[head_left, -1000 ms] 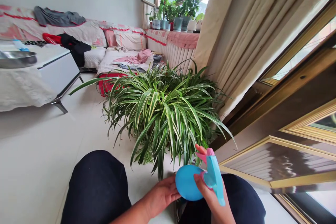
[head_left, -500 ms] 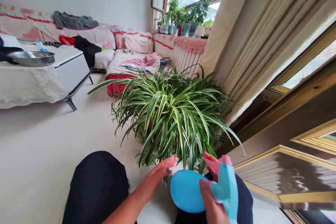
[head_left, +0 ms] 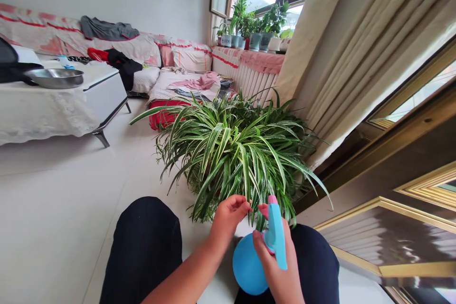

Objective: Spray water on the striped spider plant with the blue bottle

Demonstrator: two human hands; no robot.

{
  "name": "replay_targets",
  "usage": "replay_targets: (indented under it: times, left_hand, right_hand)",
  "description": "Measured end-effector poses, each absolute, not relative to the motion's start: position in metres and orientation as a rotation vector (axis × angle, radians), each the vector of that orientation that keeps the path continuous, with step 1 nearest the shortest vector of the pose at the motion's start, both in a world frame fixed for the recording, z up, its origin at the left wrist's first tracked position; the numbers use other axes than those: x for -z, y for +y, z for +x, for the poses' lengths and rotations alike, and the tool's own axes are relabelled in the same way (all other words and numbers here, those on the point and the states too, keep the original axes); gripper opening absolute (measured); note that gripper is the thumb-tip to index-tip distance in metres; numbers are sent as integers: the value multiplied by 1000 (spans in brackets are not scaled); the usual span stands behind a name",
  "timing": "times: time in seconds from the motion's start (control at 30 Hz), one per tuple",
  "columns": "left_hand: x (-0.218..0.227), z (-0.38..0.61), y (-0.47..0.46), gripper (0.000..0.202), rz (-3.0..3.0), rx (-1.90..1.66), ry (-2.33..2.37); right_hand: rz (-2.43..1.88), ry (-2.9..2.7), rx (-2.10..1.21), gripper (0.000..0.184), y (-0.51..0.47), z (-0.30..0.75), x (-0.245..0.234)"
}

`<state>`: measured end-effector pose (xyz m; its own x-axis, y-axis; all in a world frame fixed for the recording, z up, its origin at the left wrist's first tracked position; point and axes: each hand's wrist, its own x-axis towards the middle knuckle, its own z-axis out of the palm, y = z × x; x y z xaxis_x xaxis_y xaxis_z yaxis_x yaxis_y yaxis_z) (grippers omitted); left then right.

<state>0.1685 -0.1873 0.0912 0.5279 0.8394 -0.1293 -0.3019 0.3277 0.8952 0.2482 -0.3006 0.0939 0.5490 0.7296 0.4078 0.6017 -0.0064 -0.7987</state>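
The left hand [head_left: 226, 221] has its fingers [head_left: 239, 205] drawn together on a striped leaf of a spider plant [head_left: 235, 156], whose foliage looks wet across the top. The right hand [head_left: 274, 278] has its fingers clamped round the neck of a blue spray bottle [head_left: 248, 264] with a pink trigger [head_left: 262, 209], held low, just before the plant, between the dark trouser knees [head_left: 146, 247]. The lower leaves are hidden, so how much of the plant is wet cannot be told

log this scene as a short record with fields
left hand: fingers at the leaves of the variegated spider plant
right hand: holding a blue spray bottle with a pink trigger
plant location: on the tiled floor, beside a beige curtain
background: potted plants on the windowsill, steel pan on a table
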Motion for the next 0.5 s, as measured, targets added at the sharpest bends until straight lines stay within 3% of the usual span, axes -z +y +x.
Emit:
replay_targets:
  times: [0.2, 0.33, 0.5]
  left_hand:
    - [-70, 160, -174, 28, 1163, -943, 820]
    - [-55, 151, -165, 27, 1222, -960, 889]
    - [-46, 148, -163, 27, 1248, -944, 906]
  right_hand:
    - [-1624, -1255, -356, 48, -293, 240, -82]
    - [-1619, -1240, -486, 45, -288, 233, -76]
    - [-1624, -1195, -490, 56, -285, 230, -74]
